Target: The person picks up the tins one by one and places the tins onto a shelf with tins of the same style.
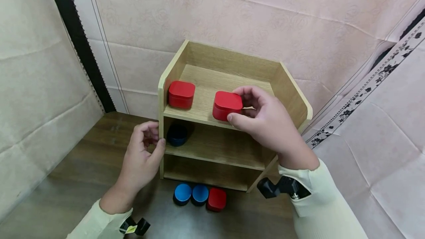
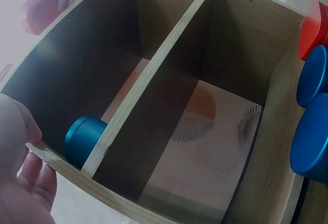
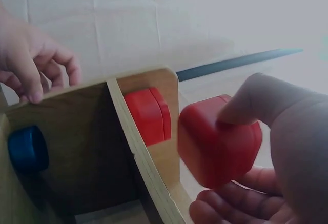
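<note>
My right hand (image 1: 265, 117) pinches a red box (image 1: 227, 102) with rounded corners between thumb and fingers, at the front of the top board. In the right wrist view, the held box (image 3: 218, 139) appears tilted beside the shelf. A second red box (image 1: 181, 94) sits on the top board at the left side panel. My left hand (image 1: 142, 154) grips the front edge of that panel on the wooden shelf (image 1: 216, 121), thumb at the front and fingers along the outside. Just inside, on the middle level, stands a round blue tin (image 1: 177, 134).
On the table (image 1: 109, 158) before the shelf, two round blue tins (image 1: 182, 193) and another red box (image 1: 216, 199) stand in a row. The lowest shelf level opens right behind them. Pale cloth (image 1: 232, 14) hangs behind and at both sides.
</note>
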Motion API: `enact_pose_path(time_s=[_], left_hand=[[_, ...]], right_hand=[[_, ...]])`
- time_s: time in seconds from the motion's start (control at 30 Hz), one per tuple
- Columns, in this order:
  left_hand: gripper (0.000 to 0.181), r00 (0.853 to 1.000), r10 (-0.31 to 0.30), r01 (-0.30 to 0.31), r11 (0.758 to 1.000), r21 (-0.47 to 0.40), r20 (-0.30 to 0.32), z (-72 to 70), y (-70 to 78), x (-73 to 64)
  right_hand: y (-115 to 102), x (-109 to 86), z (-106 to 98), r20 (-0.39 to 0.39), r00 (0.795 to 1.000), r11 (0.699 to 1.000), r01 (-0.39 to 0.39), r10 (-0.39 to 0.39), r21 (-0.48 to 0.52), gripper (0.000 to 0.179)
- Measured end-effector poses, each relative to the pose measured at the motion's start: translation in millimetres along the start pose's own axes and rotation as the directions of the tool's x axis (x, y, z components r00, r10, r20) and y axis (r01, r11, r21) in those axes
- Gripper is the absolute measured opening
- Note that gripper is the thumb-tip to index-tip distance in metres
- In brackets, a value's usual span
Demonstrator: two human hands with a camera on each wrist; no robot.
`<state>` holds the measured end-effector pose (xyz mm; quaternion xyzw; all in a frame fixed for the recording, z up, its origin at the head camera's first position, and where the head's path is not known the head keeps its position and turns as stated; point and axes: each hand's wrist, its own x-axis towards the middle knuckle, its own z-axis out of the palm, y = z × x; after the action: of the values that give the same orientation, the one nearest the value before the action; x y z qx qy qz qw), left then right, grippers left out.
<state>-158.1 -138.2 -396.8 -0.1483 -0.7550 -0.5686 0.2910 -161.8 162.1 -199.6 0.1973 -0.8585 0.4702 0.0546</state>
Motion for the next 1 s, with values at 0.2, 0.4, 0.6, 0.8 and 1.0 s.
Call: enact_pose_path(time_s=[0.2, 0.4, 0.6, 0.8, 1.0], left_hand=[[0.050, 1.000, 0.021, -0.021, 1.000, 0.010, -0.005, 0.4, -0.6, 0.7], [0.051, 1.000, 0.007, -0.007, 1.000, 0.019, -0.001, -0.1, 0.1, 0.8], [0.051, 1.000, -0.020, 0.020, 1.000, 0.015, 0.005, 0.4, 1.9, 0.4], [0.051, 1.000, -0.021, 0.021, 1.000, 0.018, 0.007, 1.0, 1.3, 0.0], [0.051, 1.000, -0.007, 0.007, 1.000, 0.020, 0.004, 1.3, -0.5, 0.2]], right_hand=[[2, 18.6, 2, 0.036, 0.997, 0.994, -0.066, 0.069, -0.087, 0.046], [5, 25.7, 6, 0.044, 0.995, 0.991, -0.081, 0.086, -0.106, 0.046], [7, 26.2, 7, 0.055, 0.995, 0.990, -0.081, 0.088, -0.115, 0.047], [8, 26.8, 9, 0.056, 0.995, 0.990, -0.071, 0.078, -0.125, 0.047], [9, 28.1, 10, 0.062, 0.996, 0.988, -0.060, 0.070, -0.145, 0.048]])
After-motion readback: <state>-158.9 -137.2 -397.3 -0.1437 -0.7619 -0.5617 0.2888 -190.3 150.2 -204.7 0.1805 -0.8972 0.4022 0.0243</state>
